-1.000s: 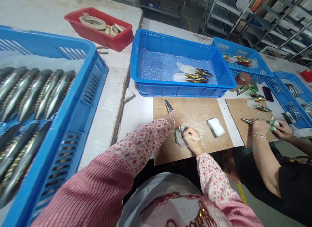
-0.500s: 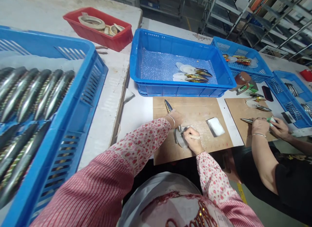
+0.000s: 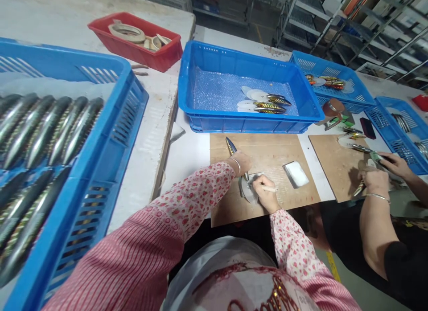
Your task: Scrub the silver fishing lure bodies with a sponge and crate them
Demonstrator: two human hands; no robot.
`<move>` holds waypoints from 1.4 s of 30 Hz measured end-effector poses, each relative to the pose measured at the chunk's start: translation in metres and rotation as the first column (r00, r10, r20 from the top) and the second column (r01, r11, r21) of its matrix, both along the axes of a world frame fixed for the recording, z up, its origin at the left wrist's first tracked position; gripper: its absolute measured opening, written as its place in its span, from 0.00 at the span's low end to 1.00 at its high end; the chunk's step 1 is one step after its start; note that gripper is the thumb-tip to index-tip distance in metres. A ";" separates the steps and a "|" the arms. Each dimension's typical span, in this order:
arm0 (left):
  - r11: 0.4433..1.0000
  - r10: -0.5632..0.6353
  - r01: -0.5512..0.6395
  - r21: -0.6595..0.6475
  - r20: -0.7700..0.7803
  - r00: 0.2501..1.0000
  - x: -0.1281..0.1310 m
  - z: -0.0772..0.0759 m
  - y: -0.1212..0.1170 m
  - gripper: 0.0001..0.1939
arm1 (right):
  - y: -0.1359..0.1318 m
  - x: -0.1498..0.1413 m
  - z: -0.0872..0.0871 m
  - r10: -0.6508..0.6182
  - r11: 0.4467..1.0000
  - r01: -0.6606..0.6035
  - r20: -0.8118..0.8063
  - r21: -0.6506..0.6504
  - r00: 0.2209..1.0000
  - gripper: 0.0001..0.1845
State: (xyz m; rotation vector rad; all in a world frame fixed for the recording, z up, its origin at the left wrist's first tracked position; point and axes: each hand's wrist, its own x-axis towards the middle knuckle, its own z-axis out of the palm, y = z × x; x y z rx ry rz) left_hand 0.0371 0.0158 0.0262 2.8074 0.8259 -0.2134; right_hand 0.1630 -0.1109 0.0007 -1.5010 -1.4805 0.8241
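Note:
A dark fishing lure with gold stripes (image 3: 230,144) lies slanted on a brown board (image 3: 264,148). My left hand (image 3: 241,162) is closed around the lure's body and presses it near the board. Toward me, the lure's clear rounded lip (image 3: 249,196) shows beside my right hand (image 3: 264,194). That hand pinches a slim pale pen-like tool (image 3: 269,189), its tip at the base of the lip and partly hidden by my fingers. Under the lip is a small grey flat piece, mostly covered. A white pad on a dark base (image 3: 296,174) rests to the right.
Ahead stands a blue tray (image 3: 250,121) with several finished-looking lures (image 3: 269,107) on bubble wrap. At left, a blue crate (image 3: 130,97) holds rows of lures. A red bin (image 3: 143,57) contains tape rolls. A co-worker's hands (image 3: 377,179) handle a lure at right.
My hands and the lure stay almost in place. The co-worker's hands have shifted right, and the lure in them is now turned with its tail toward the board's near edge.

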 end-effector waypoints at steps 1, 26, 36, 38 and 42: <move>1.000 -0.006 0.006 0.009 -0.020 1.000 -0.001 0.000 0.000 0.04 | 0.001 0.001 0.000 -0.030 1.000 0.030 -0.030 0.002 0.999 0.15; 0.990 -0.081 0.078 0.120 0.019 0.997 -0.018 0.003 -0.005 0.08 | -0.003 -0.004 0.005 -0.028 0.998 0.024 0.064 0.066 0.998 0.09; 0.991 -0.078 0.075 0.109 0.019 0.997 -0.015 0.003 -0.005 0.08 | -0.002 -0.003 0.004 0.026 0.993 -0.047 0.192 0.107 0.981 0.09; 0.992 -0.069 0.066 0.108 0.021 0.997 -0.015 0.002 -0.005 0.08 | -0.002 -0.003 0.003 0.040 0.993 -0.061 0.201 0.101 0.979 0.09; 0.992 -0.065 0.064 0.109 0.007 0.998 -0.014 0.001 -0.004 0.08 | -0.002 -0.003 0.006 0.056 0.994 -0.074 0.215 0.078 0.975 0.10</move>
